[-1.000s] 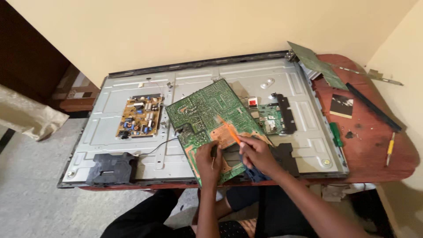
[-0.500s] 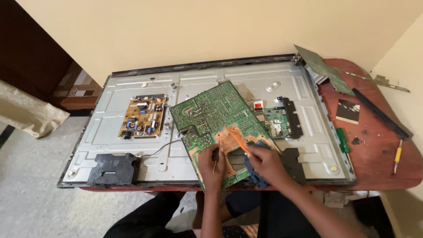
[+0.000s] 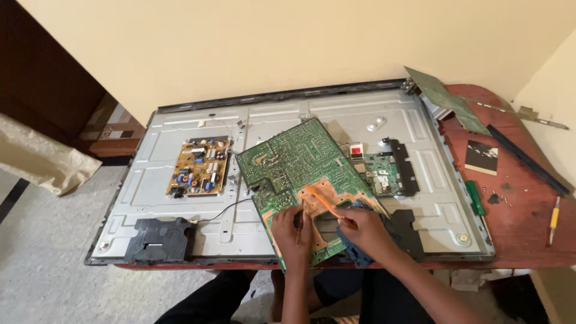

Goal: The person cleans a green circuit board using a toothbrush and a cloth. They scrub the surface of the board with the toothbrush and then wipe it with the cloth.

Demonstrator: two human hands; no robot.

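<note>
Two hands work on a large green circuit board (image 3: 300,165) lying tilted across the grey metal television back panel (image 3: 180,198), long axis running upper-left to lower-right. The left hand (image 3: 292,231) pinches a thin dark tool (image 3: 297,227); the right hand (image 3: 360,231) grips an orange-handled tool (image 3: 321,201) pointing upper-left.

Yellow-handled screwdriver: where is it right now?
Head view: the yellow-handled screwdriver lies on the red table at the far right edge, beyond the metal back panel, right of the green tool.
</note>
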